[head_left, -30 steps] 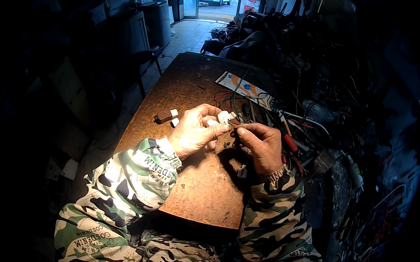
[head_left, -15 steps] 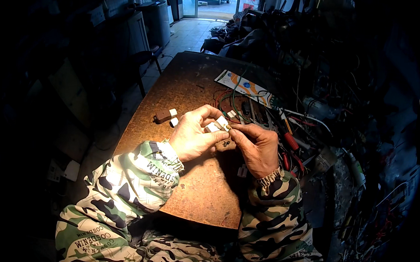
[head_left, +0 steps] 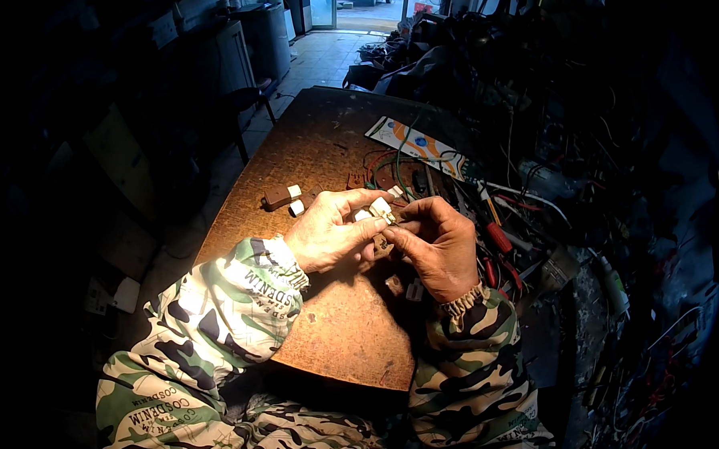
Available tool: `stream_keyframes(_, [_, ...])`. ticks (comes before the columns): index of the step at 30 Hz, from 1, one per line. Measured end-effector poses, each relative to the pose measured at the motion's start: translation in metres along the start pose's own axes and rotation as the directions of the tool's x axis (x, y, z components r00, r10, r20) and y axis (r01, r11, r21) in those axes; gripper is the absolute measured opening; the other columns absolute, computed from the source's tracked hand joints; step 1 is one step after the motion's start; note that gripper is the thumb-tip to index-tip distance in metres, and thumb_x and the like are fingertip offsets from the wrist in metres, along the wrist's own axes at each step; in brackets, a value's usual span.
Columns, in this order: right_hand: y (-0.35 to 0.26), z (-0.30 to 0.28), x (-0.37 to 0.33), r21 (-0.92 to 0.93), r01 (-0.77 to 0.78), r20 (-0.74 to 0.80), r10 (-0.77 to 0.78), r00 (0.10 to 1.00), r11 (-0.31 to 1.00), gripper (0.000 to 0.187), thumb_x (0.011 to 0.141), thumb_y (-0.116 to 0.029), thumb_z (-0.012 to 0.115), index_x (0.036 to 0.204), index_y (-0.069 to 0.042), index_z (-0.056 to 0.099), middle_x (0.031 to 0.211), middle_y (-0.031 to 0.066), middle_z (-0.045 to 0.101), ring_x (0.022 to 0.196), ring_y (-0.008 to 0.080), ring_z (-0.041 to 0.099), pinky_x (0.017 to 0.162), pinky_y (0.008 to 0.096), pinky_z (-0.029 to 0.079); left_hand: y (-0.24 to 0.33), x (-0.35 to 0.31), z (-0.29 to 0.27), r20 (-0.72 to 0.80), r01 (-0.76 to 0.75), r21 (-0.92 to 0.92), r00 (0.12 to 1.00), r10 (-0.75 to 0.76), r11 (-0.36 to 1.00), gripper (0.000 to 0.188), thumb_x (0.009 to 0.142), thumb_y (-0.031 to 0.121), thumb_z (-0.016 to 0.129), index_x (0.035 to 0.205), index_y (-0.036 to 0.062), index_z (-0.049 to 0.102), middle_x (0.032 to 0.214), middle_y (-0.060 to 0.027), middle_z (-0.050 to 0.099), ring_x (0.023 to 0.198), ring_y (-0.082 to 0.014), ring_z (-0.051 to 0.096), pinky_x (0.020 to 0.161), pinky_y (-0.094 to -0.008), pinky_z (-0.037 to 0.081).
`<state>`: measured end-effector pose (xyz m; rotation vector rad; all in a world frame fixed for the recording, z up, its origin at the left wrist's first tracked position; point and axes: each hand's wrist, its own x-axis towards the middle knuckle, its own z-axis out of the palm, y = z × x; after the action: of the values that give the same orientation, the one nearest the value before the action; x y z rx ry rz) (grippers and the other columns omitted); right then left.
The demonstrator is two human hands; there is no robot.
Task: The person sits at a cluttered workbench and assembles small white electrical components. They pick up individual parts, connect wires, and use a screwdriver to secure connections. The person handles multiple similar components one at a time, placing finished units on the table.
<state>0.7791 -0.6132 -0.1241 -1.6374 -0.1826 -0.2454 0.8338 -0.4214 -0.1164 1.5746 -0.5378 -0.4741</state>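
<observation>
Between the thumb and fingers of my left hand (head_left: 327, 233) is a small white plastic block (head_left: 381, 207), a switch- or socket-like part whose exact kind I cannot tell. My right hand (head_left: 442, 252) is closed in a pinch at the block's right edge, its index finger bent. Whatever tiny piece its fingertips hold is too small to make out. Left of my hands, a brown plastic block (head_left: 277, 198) with white ends lies on the worn wooden bench (head_left: 343, 320). Under my fingers a small brownish piece (head_left: 383, 245) shows partly.
A printed white and orange card (head_left: 419, 148) lies toward the back of the bench, with thin green and red wires near it. A red-handled screwdriver (head_left: 498, 237) and other tools crowd the right side. Small pale pieces (head_left: 405, 287) lie beside my right wrist.
My right index finger has bent more and its fingertips have shifted slightly at the white block. The block has turned a little in my left hand, which has moved slightly left.
</observation>
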Motion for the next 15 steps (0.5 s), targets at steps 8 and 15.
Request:
stream_keyframes(8, [0.003, -0.010, 0.000, -0.007, -0.002, 0.069, 0.003, 0.998, 1.000, 0.021, 0.087, -0.004, 0.079, 0.100, 0.005, 0.065, 0.092, 0.0094, 0.072, 0.083, 0.0113, 0.070, 0.071, 0.0242, 0.058, -0.002, 0.007, -0.002, 0.081, 0.054, -0.058, 0.995, -0.049, 0.997, 0.035, 0.099, 0.020, 0.068, 0.126, -0.0017, 0.062, 0.093, -0.0035, 0.069, 0.069, -0.0065, 0.065, 0.059, -0.0195, 0.054])
stream_keyframes(15, [-0.004, -0.005, 0.001, 0.086, -0.027, 0.048, 0.023, 0.999, 0.996, 0.017, 0.092, 0.001, 0.069, 0.107, 0.007, 0.066, 0.095, 0.0119, 0.073, 0.085, 0.0136, 0.071, 0.072, 0.0256, 0.060, 0.003, 0.001, -0.004, -0.008, 0.055, -0.166, 0.998, -0.057, 0.985, 0.035, 0.098, 0.020, 0.070, 0.121, -0.0042, 0.061, 0.092, -0.0060, 0.067, 0.069, -0.0092, 0.064, 0.059, -0.0207, 0.051])
